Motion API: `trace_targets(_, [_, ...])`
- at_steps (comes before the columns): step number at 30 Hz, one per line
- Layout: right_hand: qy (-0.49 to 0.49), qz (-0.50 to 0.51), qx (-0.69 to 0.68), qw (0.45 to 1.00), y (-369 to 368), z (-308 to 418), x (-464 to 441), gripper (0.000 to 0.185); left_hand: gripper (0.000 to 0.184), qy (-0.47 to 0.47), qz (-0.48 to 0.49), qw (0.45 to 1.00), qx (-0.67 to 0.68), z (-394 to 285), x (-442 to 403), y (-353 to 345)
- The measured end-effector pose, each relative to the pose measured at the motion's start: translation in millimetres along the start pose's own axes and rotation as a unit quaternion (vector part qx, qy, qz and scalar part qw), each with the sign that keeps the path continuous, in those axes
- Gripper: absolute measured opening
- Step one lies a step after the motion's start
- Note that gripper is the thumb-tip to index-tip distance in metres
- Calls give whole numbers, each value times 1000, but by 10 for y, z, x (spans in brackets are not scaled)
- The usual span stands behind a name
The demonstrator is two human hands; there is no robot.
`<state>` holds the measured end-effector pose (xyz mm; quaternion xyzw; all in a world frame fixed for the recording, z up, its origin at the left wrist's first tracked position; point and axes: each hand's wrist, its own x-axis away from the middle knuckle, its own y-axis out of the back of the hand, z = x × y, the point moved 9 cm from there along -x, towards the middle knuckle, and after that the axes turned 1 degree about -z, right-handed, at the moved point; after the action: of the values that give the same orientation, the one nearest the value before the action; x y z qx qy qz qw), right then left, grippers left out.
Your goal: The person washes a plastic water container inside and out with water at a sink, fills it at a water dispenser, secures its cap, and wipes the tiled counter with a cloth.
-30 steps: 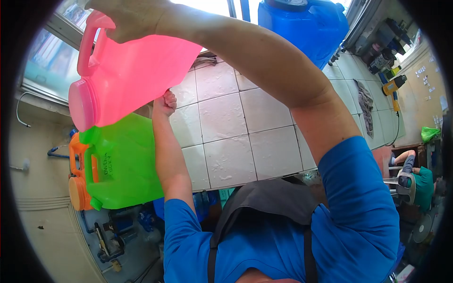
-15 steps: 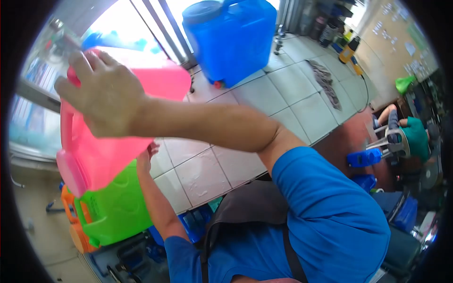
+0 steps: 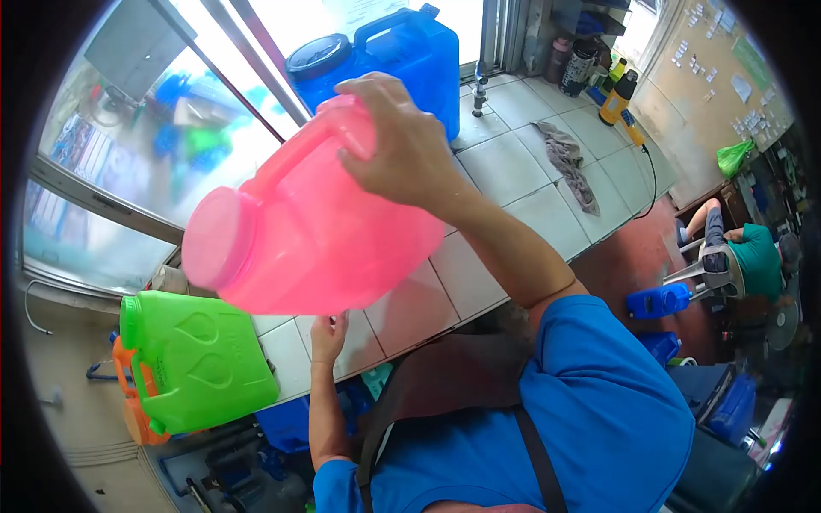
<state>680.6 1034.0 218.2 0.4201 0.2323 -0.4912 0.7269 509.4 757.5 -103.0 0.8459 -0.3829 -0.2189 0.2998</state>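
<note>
A pink plastic jug (image 3: 316, 231) with a round cap is held up over the white-tiled counter, tilted, its cap end toward the left. My right hand (image 3: 395, 145) is closed over the jug's upper end, at the handle, with the thumb on the near side. Beneath the jug's lower edge, my left hand (image 3: 328, 336) supports it; the jug hides part of those fingers. To the lower left, a green jug (image 3: 205, 359) lies on its side at the counter's end. A large blue water container (image 3: 410, 73) with a dark cap stands upright behind the pink jug.
The tiled counter (image 3: 505, 171) runs along the window, with a metal faucet (image 3: 480, 96) and a grey cloth (image 3: 569, 162) on it. Bottles and a yellow-black tool (image 3: 617, 98) sit at its far end. Orange jugs (image 3: 137, 402) stand lower left. A seated person (image 3: 753, 261) is at right.
Both hands have carried the pink jug rightward, from the window side to over the counter in front of the blue container. The green jug is now more exposed.
</note>
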Motion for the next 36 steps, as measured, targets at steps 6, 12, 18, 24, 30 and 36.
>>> trace_targets(6, [-32, 1, 12, 999, 401, -626, 35, 63, 28, 184, 120, 949, 224, -54, -269, -739])
trace_targets(12, [-27, -4, 4, 1000, 626, -808, 75, 66, 26, 243, 126, 939, 207, -440, -408, -930])
trace_targets(18, [9, -27, 13, 1000, 714, -816, 93, 66, 27, 59, -17, 996, 66, -392, -357, -964])
trace_targets(24, [6, -9, 9, 1000, 693, -850, 71, 72, 31, 39, 94, 989, -110, 10, -409, -610])
trace_targets(30, [132, -74, 34, 988, 742, -695, 66, 63, 43, -74, -259, 961, -64, -2398, -629, 1947])
trace_targets(36, [125, -25, 28, 991, 678, -679, 61, 57, 109, -218, 81, 952, -199, -3727, -1271, 1300])
